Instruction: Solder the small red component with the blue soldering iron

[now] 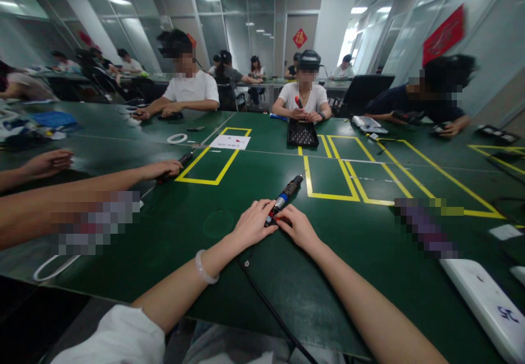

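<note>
An electric screwdriver (291,189) with its casing open lies on the green table in front of me, its thin bit pointing away. Silver and blue inner parts and a little red show along its body. My left hand (255,223) is closed over its rear end from the left, with a pale bracelet on the wrist. From the right, my right hand (301,226) curls its fingers in and pinches the same rear end near the red part. My fingers cover most of that end. A black cord (266,301) runs below my hands toward the table's near edge.
Yellow tape outlines (332,195) mark the table. A white power bank-like case (486,304) lies right. At left, a co-worker's arm (102,189) reaches toward a dark tool (168,175). Across sits a person by a black tray (302,137) of small parts. A white paper (230,142) lies left of centre.
</note>
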The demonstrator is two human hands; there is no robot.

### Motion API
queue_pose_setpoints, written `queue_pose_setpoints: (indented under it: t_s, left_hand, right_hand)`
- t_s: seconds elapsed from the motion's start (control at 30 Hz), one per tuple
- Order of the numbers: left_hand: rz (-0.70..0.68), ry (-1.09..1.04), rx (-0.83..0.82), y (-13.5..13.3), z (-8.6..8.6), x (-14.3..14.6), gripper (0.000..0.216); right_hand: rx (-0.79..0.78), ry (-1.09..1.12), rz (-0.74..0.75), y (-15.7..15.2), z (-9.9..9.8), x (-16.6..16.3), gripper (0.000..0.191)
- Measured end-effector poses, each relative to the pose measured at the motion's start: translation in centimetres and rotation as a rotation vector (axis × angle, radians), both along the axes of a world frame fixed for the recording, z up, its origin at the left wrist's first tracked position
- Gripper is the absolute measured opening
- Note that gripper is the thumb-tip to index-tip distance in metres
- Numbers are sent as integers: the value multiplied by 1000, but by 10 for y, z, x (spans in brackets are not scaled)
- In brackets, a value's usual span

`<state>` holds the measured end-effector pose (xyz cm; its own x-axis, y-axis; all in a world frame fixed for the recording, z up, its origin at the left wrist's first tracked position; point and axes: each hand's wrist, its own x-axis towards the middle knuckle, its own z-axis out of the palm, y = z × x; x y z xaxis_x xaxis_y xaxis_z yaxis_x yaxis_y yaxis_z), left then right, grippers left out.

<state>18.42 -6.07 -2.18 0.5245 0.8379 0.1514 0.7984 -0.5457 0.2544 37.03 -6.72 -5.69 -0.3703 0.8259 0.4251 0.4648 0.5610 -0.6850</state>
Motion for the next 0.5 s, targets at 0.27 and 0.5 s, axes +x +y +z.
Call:
queue_pose_setpoints:
  t_s: [0.27, 0.5]
  left_hand:
    - [28, 41, 41, 1, 1, 4, 59]
    - [45, 108, 79, 5, 3, 2, 58]
  right_hand:
    - [-7, 24, -28, -1, 2, 0, 7]
    - [-36, -10, -59, -5, 4, 5, 10]
